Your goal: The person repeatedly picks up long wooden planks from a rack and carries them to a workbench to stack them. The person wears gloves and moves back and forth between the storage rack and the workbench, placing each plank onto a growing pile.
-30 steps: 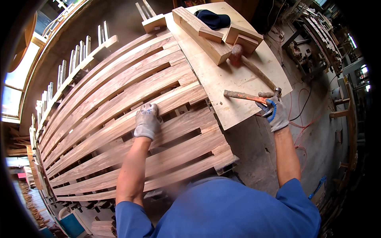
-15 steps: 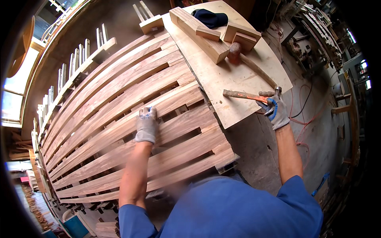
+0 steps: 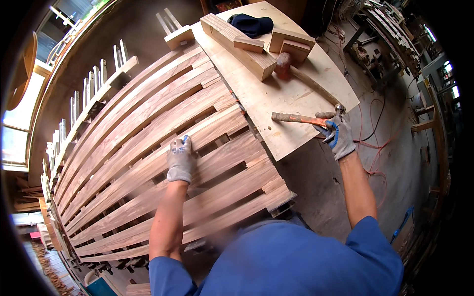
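My left hand (image 3: 179, 162), in a grey-white glove with blue marks, rests on a long wooden slat (image 3: 217, 127), its fingers curled against the edge. That slat lies among several parallel slats of a bowed wooden panel (image 3: 222, 180), with narrow gaps between them. To the right, my gloved right hand (image 3: 339, 135) is closed around a hammer (image 3: 298, 119) near its metal head. The hammer's worn, partly orange handle points left over a pale plywood board (image 3: 291, 140). A mallet (image 3: 316, 86) lies on that board, its handle end close to the hammer head.
Thick wooden blocks (image 3: 239, 47) and a dark cap (image 3: 251, 24) sit on the plywood. Along the panel's far left side stands a rail (image 3: 111, 86) with upright pieces. Red cords (image 3: 377, 148) trail over the concrete floor at right. Timber racks (image 3: 390, 44) stand beyond.
The whole view has shifted slightly. My left fingers look more bent, with the thumb side raised. My right hand keeps its hold on the hammer.
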`<action>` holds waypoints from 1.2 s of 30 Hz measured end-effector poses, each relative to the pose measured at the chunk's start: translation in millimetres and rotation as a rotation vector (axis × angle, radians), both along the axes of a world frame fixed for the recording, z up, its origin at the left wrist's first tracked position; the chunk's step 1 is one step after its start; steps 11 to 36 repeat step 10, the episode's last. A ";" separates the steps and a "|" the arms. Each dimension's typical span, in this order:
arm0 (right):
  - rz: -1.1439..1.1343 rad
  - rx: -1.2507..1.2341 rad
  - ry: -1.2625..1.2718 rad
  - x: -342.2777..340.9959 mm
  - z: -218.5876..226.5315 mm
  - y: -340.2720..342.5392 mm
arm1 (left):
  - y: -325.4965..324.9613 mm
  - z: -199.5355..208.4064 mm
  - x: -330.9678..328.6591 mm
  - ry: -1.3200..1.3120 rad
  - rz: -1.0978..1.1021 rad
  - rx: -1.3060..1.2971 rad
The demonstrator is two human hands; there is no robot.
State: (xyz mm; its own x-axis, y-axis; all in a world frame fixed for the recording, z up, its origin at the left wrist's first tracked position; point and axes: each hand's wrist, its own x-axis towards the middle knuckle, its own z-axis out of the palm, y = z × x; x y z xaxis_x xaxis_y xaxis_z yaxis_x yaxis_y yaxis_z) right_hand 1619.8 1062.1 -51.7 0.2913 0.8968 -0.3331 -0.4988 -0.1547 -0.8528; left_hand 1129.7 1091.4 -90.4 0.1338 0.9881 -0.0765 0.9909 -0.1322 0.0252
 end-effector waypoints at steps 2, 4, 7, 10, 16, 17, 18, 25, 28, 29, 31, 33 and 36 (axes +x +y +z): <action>0.004 0.002 -0.008 1.8 -0.6 0.7 | 0.5 0.6 0.6 0.042 -0.002 -0.019; 0.013 0.006 -0.014 3.9 -0.8 0.0 | -0.4 -3.4 1.2 0.076 -0.001 -0.028; 0.033 0.021 -0.011 5.4 -4.2 -3.0 | -10.4 0.8 4.3 -0.066 -0.043 0.189; 0.050 0.046 -0.007 8.0 -6.4 0.0 | -8.3 8.8 4.5 -0.117 -0.049 0.199; 0.050 0.046 -0.007 8.0 -6.4 0.0 | -8.3 8.8 4.5 -0.117 -0.049 0.199; 0.050 0.046 -0.007 8.0 -6.4 0.0 | -8.3 8.8 4.5 -0.117 -0.049 0.199; 0.050 0.046 -0.007 8.0 -6.4 0.0 | -8.3 8.8 4.5 -0.117 -0.049 0.199; 0.050 0.046 -0.007 8.0 -6.4 0.0 | -8.3 8.8 4.5 -0.117 -0.049 0.199; 0.050 0.046 -0.007 8.0 -6.4 0.0 | -8.3 8.8 4.5 -0.117 -0.049 0.199; 0.050 0.046 -0.007 8.0 -6.4 0.0 | -8.3 8.8 4.5 -0.117 -0.049 0.199; 0.050 0.046 -0.007 8.0 -6.4 0.0 | -8.3 8.8 4.5 -0.117 -0.049 0.199; 0.050 0.046 -0.007 8.0 -6.4 0.0 | -8.3 8.8 4.5 -0.117 -0.049 0.199; 0.050 0.046 -0.007 8.0 -6.4 0.0 | -8.3 8.8 4.5 -0.117 -0.049 0.199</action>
